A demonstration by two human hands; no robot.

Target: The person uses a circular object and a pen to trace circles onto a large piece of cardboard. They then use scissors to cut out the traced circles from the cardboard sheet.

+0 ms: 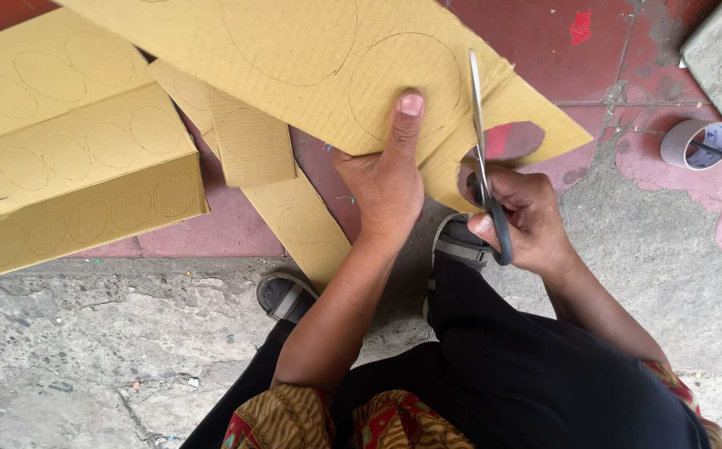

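Observation:
My left hand grips the near edge of a large brown cardboard sheet, thumb on top beside a pencilled circle. My right hand holds black-handled scissors; their blades point away from me and cut into the cardboard along the circle's right side. The sheet carries several drawn circles. A curved notch is cut out of its edge just above my right hand.
A folded cardboard box marked with circles lies at left, with cardboard strips beside it. A roll of tape sits at right on the red tiled floor. My sandalled feet rest on rough concrete below.

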